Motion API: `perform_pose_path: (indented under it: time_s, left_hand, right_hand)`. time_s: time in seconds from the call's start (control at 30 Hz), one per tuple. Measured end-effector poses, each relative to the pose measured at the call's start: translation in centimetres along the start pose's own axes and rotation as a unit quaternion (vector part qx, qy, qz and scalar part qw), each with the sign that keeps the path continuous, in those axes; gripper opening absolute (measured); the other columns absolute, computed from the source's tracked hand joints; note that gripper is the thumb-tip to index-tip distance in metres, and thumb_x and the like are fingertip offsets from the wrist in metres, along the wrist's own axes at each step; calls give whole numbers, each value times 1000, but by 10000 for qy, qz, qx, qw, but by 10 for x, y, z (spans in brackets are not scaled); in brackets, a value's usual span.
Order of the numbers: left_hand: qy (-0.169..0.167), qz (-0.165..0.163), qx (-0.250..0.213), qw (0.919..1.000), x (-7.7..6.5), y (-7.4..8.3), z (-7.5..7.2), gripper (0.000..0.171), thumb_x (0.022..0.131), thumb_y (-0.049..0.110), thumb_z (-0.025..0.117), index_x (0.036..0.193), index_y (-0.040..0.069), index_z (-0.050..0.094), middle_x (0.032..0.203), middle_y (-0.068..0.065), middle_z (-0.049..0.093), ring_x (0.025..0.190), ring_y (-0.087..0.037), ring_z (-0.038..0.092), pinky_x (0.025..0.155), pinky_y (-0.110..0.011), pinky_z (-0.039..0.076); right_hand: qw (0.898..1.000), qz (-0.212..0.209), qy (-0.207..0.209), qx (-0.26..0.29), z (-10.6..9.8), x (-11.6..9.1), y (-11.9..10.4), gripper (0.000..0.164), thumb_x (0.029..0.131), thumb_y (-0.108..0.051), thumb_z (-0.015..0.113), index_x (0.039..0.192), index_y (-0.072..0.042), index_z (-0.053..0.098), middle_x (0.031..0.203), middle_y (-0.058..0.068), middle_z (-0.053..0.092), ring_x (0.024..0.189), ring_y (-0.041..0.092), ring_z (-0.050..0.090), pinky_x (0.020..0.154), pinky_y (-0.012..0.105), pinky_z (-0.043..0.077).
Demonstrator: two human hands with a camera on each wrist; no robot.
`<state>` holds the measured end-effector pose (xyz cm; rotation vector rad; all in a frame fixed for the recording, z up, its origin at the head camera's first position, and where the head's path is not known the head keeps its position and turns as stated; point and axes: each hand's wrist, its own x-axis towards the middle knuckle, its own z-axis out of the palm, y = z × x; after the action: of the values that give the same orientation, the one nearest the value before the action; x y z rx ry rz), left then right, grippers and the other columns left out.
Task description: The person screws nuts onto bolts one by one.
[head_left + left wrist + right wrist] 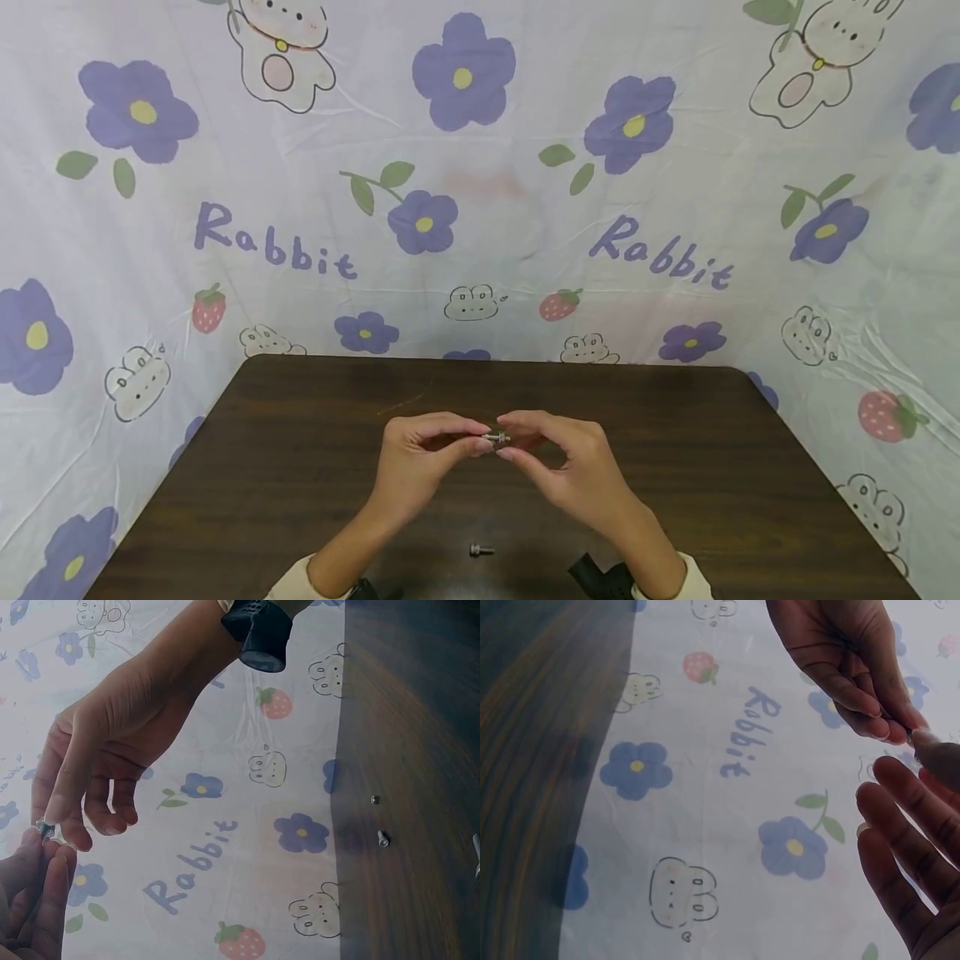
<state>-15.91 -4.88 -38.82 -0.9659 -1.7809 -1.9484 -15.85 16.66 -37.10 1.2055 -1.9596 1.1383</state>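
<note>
Above the middle of the table, my left hand (408, 467) pinches a small metal bolt (497, 437) with a nut-like ring on it between thumb and fingertips. The bolt lies sideways, its far end toward the right hand (581, 462). That right hand has its thumb and forefinger spread around this end, with a gap showing in the head view. In the right wrist view the other fingers (907, 847) of the right hand are extended and parted. Both hands meet at the bolt (46, 829) in the left wrist view.
Another bolt (482, 551) lies on the dark wooden table (300, 467) near its front. The left wrist view shows a small bolt (383, 838) and a tiny metal piece (375, 799) on the table. A printed cloth (480, 250) hangs behind. Black wrist cameras (600, 577) sit on the forearms.
</note>
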Motion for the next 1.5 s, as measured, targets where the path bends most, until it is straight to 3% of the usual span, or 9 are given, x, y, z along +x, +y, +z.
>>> perform_pose_path:
  time_s: [0.23, 0.57, 0.77, 0.9, 1.03, 1.2, 1.37, 1.5]
  left_hand:
    - [-37, -24, -160, 9999, 0, -1, -1, 11, 87, -6, 76, 97, -3, 78, 91, -15, 77, 79, -27, 76, 68, -41, 62]
    - [-83, -5, -150, 9999, 0, -2, -1, 12, 86, -6, 76, 97, -4, 78, 91, -15, 77, 79, -26, 76, 69, -42, 62]
    - [-93, -15, -194, 9998, 2, 0, -1, 11, 86, -6, 76, 96, -5, 77, 90, -15, 76, 79, -26, 76, 69, -42, 62]
    - [-40, -66, -113, 9999, 2, 0, 0, 10, 87, -5, 76, 97, -3, 78, 90, -14, 77, 79, -26, 76, 68, -41, 62]
    - [-3, -107, -4, 9999, 0, 0, -1, 10, 88, -3, 76, 97, -2, 78, 91, -13, 77, 80, -25, 76, 68, -40, 62]
    - [-15, -96, -83, 9999, -1, -1, -1, 10, 88, -4, 75, 97, -3, 78, 91, -14, 77, 80, -26, 76, 68, -41, 62]
    - [-31, -70, -149, 9999, -1, -2, 0, 10, 87, -4, 76, 97, -3, 78, 91, -14, 77, 79, -26, 76, 68, -42, 62]
    - [-32, -58, -91, 9999, 0, -2, 0, 10, 87, -4, 76, 97, -2, 78, 91, -13, 77, 78, -24, 76, 67, -41, 62]
  right_hand:
    - [9996, -210, 87, -158, 1, 1, 1, 27, 83, 4, 81, 107, -5, 75, 96, 7, 77, 76, 13, 72, 66, 23, 59]
    - [9999, -77, -30, -62, 2, 1, 1, 16, 89, -1, 76, 103, -8, 76, 94, 2, 76, 83, 12, 73, 72, 22, 59]
    - [9998, 155, -96, -73, 0, 1, 1, 12, 94, 1, 70, 97, -8, 77, 88, 2, 76, 80, 12, 73, 73, 23, 59]
    - [9996, 268, -122, -17, 0, 0, 0, 9, 97, -6, 68, 103, -7, 75, 90, 3, 76, 78, 13, 72, 72, 23, 59]
    - [9997, 170, -142, 49, 0, -1, 0, 24, 90, -9, 78, 113, -6, 72, 96, 5, 76, 79, 13, 73, 71, 23, 59]
    - [10000, -26, -66, -10, 1, -1, 1, 31, 82, 3, 81, 111, -5, 73, 97, 7, 76, 79, 14, 73, 69, 24, 60]
    - [9999, -126, 24, -106, 1, 1, 1, 28, 82, 5, 81, 107, -4, 74, 96, 7, 76, 79, 15, 74, 66, 27, 60]
    - [9997, -178, 17, -144, 1, 2, 2, 17, 88, -4, 79, 105, -5, 76, 95, 7, 77, 81, 17, 74, 69, 25, 60]
